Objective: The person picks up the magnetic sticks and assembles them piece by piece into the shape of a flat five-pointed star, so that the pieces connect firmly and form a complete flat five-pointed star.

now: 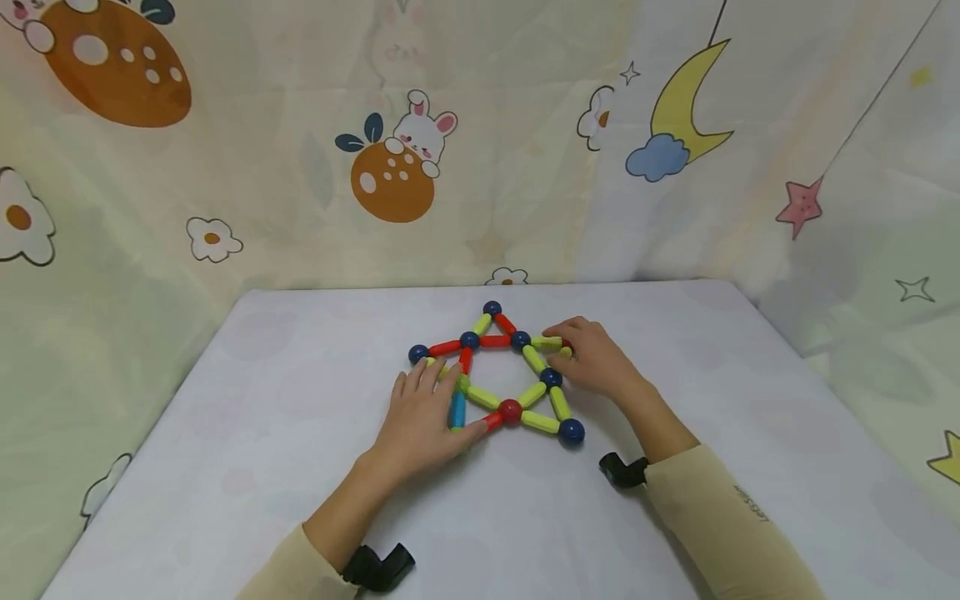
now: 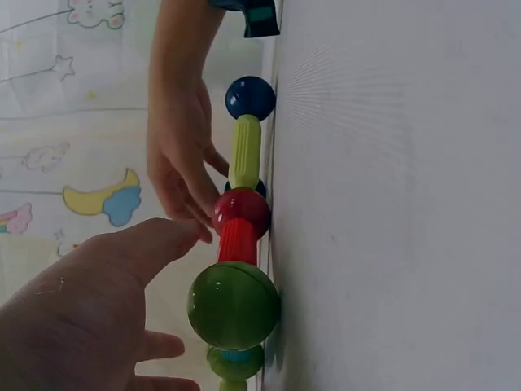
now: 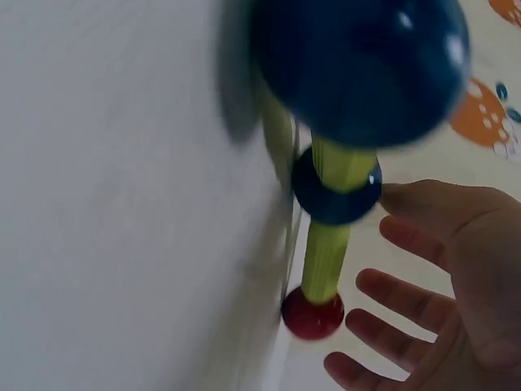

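A flat star-like figure of magnetic rods and balls lies on the table, with a ring of rods in its middle and triangular points. My left hand (image 1: 420, 412) lies over its left side, fingers spread and fairly straight, covering part of a blue rod (image 1: 457, 408) and a red rod (image 1: 492, 422). A green ball (image 2: 234, 305) shows beside that hand in the left wrist view. My right hand (image 1: 596, 358) is at the right point, its fingers around a red ball (image 3: 313, 314) without closing on it. Its thumb reaches a dark blue ball (image 3: 336, 186).
The white tabletop (image 1: 225, 467) stretches around the figure. A patterned cloth (image 1: 502, 167) with rabbits, a moon and stars hangs behind and at the sides. Black wrist mounts (image 1: 382, 568) stick out from both sleeves.
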### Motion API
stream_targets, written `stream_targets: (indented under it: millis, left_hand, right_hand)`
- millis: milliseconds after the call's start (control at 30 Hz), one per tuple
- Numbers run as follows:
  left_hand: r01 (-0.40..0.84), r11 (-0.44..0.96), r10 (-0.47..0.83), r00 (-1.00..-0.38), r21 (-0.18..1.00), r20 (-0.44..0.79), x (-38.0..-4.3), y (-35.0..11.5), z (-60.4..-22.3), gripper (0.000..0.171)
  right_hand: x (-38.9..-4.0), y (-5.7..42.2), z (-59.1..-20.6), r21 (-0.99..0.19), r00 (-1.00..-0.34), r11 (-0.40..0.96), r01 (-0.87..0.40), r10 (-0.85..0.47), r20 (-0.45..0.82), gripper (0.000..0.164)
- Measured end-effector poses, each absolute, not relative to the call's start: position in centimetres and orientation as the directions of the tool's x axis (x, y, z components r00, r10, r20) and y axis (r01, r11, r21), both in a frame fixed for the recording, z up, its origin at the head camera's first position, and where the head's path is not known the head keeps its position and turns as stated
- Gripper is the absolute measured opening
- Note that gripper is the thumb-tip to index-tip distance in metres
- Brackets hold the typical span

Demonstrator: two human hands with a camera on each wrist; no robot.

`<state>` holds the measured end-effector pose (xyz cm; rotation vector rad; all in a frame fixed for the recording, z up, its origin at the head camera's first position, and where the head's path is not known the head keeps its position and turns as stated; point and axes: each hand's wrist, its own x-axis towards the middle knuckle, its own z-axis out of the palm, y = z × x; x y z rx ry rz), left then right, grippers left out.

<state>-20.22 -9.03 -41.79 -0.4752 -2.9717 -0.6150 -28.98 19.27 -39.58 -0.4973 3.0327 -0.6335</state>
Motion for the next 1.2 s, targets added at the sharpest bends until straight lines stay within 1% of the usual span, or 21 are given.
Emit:
stream_targets:
  millis: [67, 167, 267, 400, 533, 1000, 1200]
  left_hand:
    - [0.333, 0.871, 0.312, -0.943, 0.362, 0.115, -20.5, -9.0, -41.9, 0.088]
    - [0.361, 0.873, 0.349, -0.932, 0.327, 0.099, -20.7, -9.0, -42.1, 0.078]
    - [0.372, 0.872, 0.363, -0.928, 0.318, 0.088, -20.7, -8.9, -42.2, 0.070]
    - [0.382, 0.871, 0.373, -0.923, 0.308, 0.091, -20.8, -8.7, -42.3, 0.070]
    - [0.393, 0.877, 0.385, -0.919, 0.276, 0.085, -20.9, -8.7, -42.5, 0.072]
    - [0.344, 0.907, 0.337, -0.939, 0.243, 0.073, -20.7, -8.6, -42.3, 0.074]
    - [0.339, 0.906, 0.331, -0.941, 0.253, 0.074, -20.7, -8.7, -42.3, 0.074]
  right_hand:
    - [-29.1, 18.1, -39.3, -0.364, -0.946, 0.877, -0.314, -0.323, 0.039, 0.046]
    - [-29.5, 16.9, -39.2, -0.304, -0.938, 0.894, -0.330, -0.346, -0.001, 0.046]
    - [-29.8, 16.2, -39.3, -0.262, -0.931, 0.901, -0.345, -0.363, -0.023, 0.042]
    - [-30.0, 15.9, -39.3, -0.233, -0.923, 0.902, -0.364, -0.383, -0.042, 0.032]
    - [-30.2, 15.7, -39.5, -0.205, -0.912, 0.901, -0.382, -0.403, -0.072, 0.029]
    - [-30.3, 16.0, -40.0, -0.215, -0.918, 0.903, -0.372, -0.393, -0.062, 0.029]
    - [-30.2, 16.0, -39.8, -0.232, -0.915, 0.896, -0.378, -0.400, -0.056, 0.028]
